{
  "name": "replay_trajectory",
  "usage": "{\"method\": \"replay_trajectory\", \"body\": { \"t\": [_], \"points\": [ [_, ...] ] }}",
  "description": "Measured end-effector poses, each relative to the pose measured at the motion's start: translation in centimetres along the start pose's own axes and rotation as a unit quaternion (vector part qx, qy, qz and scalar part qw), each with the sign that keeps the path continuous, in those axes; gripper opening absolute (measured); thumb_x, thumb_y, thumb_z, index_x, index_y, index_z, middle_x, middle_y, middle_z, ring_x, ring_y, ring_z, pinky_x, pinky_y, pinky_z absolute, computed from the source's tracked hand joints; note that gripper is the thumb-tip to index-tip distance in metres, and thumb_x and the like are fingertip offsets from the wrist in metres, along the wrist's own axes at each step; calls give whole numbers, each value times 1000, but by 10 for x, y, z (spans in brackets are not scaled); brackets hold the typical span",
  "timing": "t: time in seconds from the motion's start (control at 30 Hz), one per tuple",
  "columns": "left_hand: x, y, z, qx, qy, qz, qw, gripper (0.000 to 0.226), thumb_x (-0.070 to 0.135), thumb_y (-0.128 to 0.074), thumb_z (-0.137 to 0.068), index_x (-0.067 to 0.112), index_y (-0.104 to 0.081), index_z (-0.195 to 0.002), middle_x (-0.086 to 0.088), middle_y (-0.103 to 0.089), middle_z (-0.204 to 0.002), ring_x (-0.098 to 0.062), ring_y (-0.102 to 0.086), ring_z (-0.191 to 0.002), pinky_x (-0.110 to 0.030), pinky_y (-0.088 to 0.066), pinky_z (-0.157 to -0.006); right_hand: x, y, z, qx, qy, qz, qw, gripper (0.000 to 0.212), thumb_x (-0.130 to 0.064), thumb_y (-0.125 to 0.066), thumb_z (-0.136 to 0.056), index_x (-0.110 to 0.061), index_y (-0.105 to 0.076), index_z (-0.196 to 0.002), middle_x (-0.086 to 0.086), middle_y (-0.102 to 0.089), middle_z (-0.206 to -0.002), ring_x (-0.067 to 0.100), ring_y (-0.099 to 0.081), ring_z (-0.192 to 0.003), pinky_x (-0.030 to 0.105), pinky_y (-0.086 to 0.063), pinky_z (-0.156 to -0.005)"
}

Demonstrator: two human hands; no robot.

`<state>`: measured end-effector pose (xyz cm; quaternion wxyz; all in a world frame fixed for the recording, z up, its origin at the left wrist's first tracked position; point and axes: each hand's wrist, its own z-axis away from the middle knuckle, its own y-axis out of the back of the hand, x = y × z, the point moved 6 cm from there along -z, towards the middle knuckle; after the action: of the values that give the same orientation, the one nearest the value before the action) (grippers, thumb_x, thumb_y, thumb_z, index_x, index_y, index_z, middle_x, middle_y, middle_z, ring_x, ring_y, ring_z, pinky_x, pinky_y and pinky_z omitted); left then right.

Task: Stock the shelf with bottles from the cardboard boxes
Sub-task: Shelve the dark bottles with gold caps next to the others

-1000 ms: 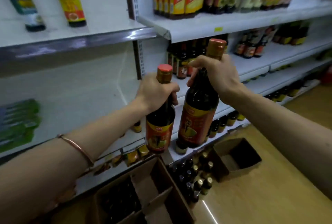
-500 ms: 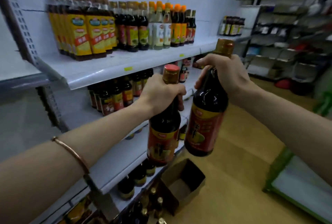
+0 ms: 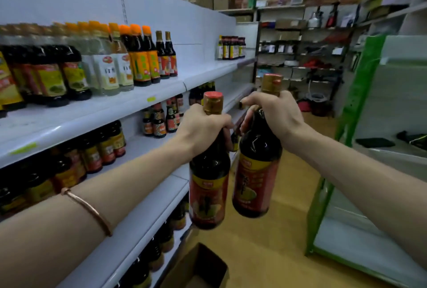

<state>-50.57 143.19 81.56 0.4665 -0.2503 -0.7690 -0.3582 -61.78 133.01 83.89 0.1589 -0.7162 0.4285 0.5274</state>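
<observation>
Two dark sauce bottles are held up in the aisle, to the right of the white shelf unit (image 3: 129,112). The left bottle (image 3: 209,186) is gripped at the neck by the left hand (image 3: 203,128), fingers curled fully round it just below the red-topped gold cap. The right bottle (image 3: 256,172) is gripped likewise by the right hand (image 3: 275,114), w/ its cap standing higher than the left one. Both bottles hang approx. upright and lie just beside each other; contact betw. them cannot be told. Each carries a red and yellow label.

A thin bangle (image 3: 86,210) is worn on the left forearm. An open cardboard box (image 3: 203,269) is seen on the floor, near, below the bottles and against the shelf base. Upper shelf: a row of dark and pale bottles at left, a bare stretch further right, then a small group of bottles (image 3: 231,47) at the far end. Lower tiers are partly filled w/ smaller dark bottles. A green-framed rack (image 3: 360,93) stands at right, across the aisle.
</observation>
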Motion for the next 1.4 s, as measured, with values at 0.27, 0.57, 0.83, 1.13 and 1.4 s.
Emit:
{"method": "replay_trajectory", "body": {
  "t": [0.27, 0.57, 0.83, 1.13, 1.4],
  "points": [
    [-33, -32, -135, 44, 40, 35, 998, 28, 7, -63, -77, 0, -61, -50, -16, -65, -56, -33, -65, -55, -47, -57, -70, 57, 37, -111, 32, 1, 58, 998, 38, -22, -63, -81, -2, -66, -49, 16, -68, -58, 27, -64, -55, 39, -54, -72],
    [-32, -94, -281, -14, -6, 12, 1000, 34, 16, -64, -74, 10, -64, -40, -14, -69, -57, -23, -66, -57, -36, -55, -71, 109, 95, -226, 82, -21, 60, 995, 38, -29, -63, -75, -3, -68, -49, 14, -70, -61, 35, -68, -68, 49, -55, -83],
    [-60, -181, -406, -31, -4, -3, 1000, 34, 15, -62, -76, 9, -66, -43, -14, -70, -60, -25, -69, -63, -39, -57, -80, 183, 168, -339, 77, -5, 46, 996, 38, -26, -63, -77, -4, -67, -46, 16, -70, -61, 32, -66, -63, 45, -56, -81],
    [-77, -197, -541, 73, 24, -44, 996, 27, 20, -62, -73, 5, -69, -53, -11, -71, -61, -27, -68, -64, -43, -56, -77, 234, 175, -497, -32, 40, 14, 999, 38, -24, -62, -82, 0, -69, -52, 13, -69, -57, 23, -66, -57, 34, -52, -73],
    [-116, -113, -612, 200, 51, -59, 977, 30, 15, -61, -74, 2, -65, -48, -18, -68, -59, -27, -67, -58, -34, -55, -71, 244, 87, -618, -148, 68, -42, 986, 39, -22, -62, -82, 3, -67, -52, 15, -68, -57, 17, -61, -53, 29, -50, -66]
  ]
}}
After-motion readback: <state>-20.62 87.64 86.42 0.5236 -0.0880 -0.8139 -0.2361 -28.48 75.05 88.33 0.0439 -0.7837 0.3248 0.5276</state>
